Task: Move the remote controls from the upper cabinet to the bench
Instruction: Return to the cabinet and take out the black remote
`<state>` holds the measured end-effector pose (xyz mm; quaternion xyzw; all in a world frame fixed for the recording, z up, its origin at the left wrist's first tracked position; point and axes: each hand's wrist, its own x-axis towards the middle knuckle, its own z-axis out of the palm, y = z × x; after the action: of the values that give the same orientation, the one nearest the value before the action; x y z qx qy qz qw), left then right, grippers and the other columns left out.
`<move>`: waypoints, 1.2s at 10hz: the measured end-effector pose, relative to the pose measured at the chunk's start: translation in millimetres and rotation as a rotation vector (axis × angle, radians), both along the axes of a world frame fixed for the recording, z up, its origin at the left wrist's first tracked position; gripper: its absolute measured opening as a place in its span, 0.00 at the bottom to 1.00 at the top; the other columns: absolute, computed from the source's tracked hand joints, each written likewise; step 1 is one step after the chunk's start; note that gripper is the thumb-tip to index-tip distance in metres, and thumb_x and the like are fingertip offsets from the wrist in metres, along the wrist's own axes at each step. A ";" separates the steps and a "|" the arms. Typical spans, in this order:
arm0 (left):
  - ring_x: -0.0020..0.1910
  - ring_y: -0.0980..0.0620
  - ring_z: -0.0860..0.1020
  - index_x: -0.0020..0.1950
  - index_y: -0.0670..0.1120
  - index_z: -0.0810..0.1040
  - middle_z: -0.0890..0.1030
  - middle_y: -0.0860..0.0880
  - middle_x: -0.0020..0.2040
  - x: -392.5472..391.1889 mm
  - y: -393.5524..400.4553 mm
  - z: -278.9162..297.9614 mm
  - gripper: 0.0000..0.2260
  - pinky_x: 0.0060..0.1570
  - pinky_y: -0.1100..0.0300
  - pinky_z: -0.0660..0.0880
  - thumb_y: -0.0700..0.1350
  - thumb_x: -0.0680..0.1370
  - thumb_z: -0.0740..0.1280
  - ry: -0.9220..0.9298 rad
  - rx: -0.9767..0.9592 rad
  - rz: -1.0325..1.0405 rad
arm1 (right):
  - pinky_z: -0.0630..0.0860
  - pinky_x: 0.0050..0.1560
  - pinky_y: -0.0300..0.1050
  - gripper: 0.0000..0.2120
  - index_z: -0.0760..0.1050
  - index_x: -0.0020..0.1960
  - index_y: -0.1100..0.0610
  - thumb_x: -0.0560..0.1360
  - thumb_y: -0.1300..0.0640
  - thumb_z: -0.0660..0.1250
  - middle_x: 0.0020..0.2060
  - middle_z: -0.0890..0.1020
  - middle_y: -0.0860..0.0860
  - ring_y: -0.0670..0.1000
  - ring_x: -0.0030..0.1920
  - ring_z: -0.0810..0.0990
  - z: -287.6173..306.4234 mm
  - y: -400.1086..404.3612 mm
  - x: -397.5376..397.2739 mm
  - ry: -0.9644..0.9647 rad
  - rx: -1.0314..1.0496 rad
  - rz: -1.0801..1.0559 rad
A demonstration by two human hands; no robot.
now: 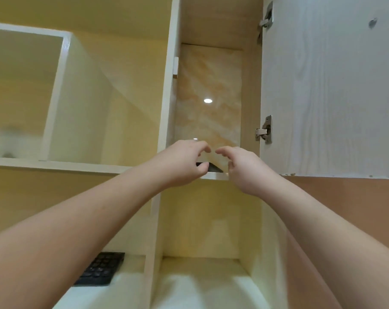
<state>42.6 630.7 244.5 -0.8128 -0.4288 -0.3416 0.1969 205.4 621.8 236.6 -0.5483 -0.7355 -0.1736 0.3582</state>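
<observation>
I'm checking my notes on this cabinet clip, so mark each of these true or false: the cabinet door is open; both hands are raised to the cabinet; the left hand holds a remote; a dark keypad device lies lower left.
1. The cabinet door is open. True.
2. Both hands are raised to the upper shelf. True.
3. The left hand holds a remote. False: its fingers are spread and hold nothing; a dark object lies on the shelf between it and the right hand.
4. A dark keypad device lies lower left. True.
</observation>
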 end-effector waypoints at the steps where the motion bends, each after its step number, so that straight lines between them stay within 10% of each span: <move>1: 0.59 0.51 0.75 0.70 0.51 0.69 0.74 0.49 0.66 8.8 19.3 8.2 0.19 0.56 0.57 0.73 0.50 0.79 0.61 -0.008 -0.025 0.044 | 0.76 0.57 0.51 0.33 0.63 0.73 0.48 0.73 0.72 0.51 0.69 0.70 0.52 0.54 0.66 0.71 9.9 14.7 4.9 -0.016 -0.013 -0.026; 6: 0.44 0.47 0.78 0.57 0.46 0.76 0.79 0.47 0.47 38.3 69.5 20.7 0.18 0.42 0.56 0.77 0.56 0.74 0.64 -0.110 -0.186 0.121 | 0.75 0.59 0.50 0.30 0.62 0.73 0.52 0.74 0.70 0.56 0.66 0.73 0.55 0.56 0.60 0.76 44.8 71.8 -5.3 0.076 -0.175 -0.145; 12: 0.55 0.50 0.77 0.72 0.49 0.67 0.74 0.48 0.64 27.7 84.1 17.2 0.23 0.52 0.60 0.75 0.47 0.77 0.67 -0.317 -0.095 -0.055 | 0.70 0.64 0.48 0.19 0.69 0.69 0.62 0.79 0.65 0.55 0.66 0.73 0.59 0.59 0.66 0.73 57.8 132.0 7.5 0.024 -0.415 -0.371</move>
<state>70.4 714.8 261.7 -0.7685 -0.4477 -0.4502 0.0789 212.9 753.8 294.5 -0.7372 -0.6381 -0.0754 0.2092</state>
